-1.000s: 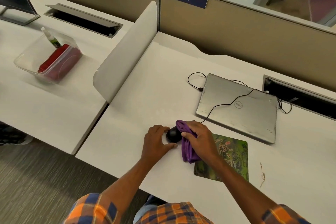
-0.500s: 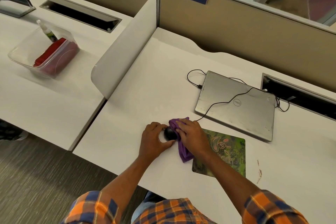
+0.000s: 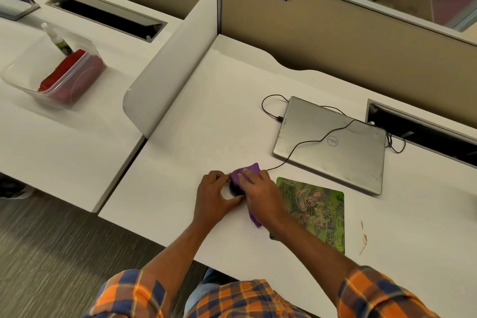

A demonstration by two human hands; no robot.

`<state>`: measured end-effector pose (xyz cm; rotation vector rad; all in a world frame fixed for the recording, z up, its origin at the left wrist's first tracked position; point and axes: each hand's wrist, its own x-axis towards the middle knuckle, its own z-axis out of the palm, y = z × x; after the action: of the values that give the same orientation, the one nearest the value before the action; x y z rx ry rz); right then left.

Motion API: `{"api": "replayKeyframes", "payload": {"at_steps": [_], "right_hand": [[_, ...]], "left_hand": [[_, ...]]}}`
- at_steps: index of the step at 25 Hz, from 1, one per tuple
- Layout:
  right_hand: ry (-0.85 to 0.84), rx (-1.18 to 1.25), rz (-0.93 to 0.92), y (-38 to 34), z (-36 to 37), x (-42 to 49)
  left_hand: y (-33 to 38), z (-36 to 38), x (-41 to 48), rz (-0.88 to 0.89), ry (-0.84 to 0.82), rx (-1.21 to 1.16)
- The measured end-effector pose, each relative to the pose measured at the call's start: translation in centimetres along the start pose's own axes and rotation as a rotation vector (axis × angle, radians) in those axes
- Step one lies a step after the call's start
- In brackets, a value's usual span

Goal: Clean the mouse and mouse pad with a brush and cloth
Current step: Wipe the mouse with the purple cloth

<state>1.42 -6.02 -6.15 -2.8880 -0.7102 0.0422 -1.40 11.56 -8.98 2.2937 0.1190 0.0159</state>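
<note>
Head camera, single frame. My right hand (image 3: 260, 195) lay palm-down over the purple cloth (image 3: 245, 171), fingers close together and slightly curled, pressing the cloth onto the top of the black mouse (image 3: 234, 188). One fold of cloth bunched out past my fingertips toward the top of the frame; a second tail stuck out under the heel of the hand toward the lower edge. My left hand (image 3: 215, 197) curled in a narrow C around the left side of the mouse, thumb and index fingertips touching it, the other fingers tucked beside them. Both forearms ran up from the bottom of the frame and met at the mouse, sleeves of the orange-and-blue plaid shirt rolled back.

Mouse: just below frame centre, on the bare white desk (image 3: 206, 124), just left of the green mouse pad (image 3: 317, 212), not on it. Only a small dark patch showed between my hands, so its long axis could not be read. Its cable (image 3: 304, 143) ran toward the upper right, across the lid of the closed silver laptop (image 3: 335, 152).

Mouse pad: flat, long axis roughly top to bottom of the frame, my right wrist crossing its left edge.

Upper left of the frame, on the neighbouring desk: a clear plastic container (image 3: 23, 82) with something red and a small bottle inside.
</note>
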Motion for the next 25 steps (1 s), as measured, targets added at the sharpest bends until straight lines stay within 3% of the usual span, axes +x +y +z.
{"api": "replayKeyframes", "payload": {"at_steps": [6, 11, 16, 25], "right_hand": [[0.040, -0.078, -0.170, -1.0, 1.3, -2.2], [0.134, 0.009, -0.069, -0.6, 1.5, -3.5], [0.182, 0.195, 0.174, 1.3, 1.1, -3.2], [0.196, 0.183, 0.192, 1.9, 1.0, -2.8]], "left_hand": [[-0.3, 0.2, -0.2, 0.040, -0.013, 0.056], [-0.6, 0.7, -0.6, 0.067, 0.006, 0.110], [-0.8, 0.7, -0.7, 0.077, 0.029, 0.116], [-0.7, 0.4, -0.4, 0.076, 0.005, 0.108]]}}
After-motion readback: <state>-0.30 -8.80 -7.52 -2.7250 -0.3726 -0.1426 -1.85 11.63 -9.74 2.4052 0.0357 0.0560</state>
